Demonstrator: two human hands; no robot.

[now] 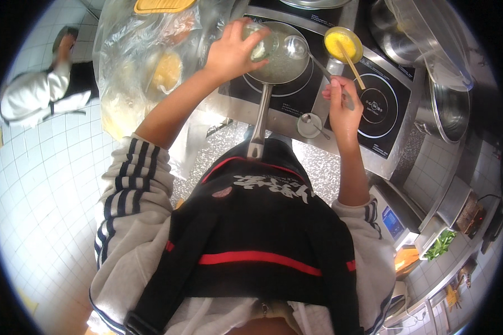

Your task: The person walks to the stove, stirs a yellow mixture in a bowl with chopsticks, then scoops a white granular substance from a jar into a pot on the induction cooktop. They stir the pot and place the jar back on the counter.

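My left hand [237, 50] grips a small clear bowl [265, 42] with pale contents, tilted above the left side of a long-handled pan [263, 121]. Clear, bubbling liquid [283, 67] fills the pan, which sits on an induction cooktop [301, 90]. In my right hand [344, 100] is the handle of a metal ladle [296, 47], its round bowl at the liquid on the pan's right side. A metal bowl of beaten egg [339, 45] stands further right, with chopsticks [352, 69] leaning in it. Near the counter's front edge lies a small dish [309, 125] with a spoon [316, 124].
Plastic bags of food [163, 71] cover the left side, below a wooden tray [163, 5]. Metal pots [448, 109] stand at the right. Green leafy vegetables [440, 245] sit in a container at lower right. Another person [38, 90] is at the far left.
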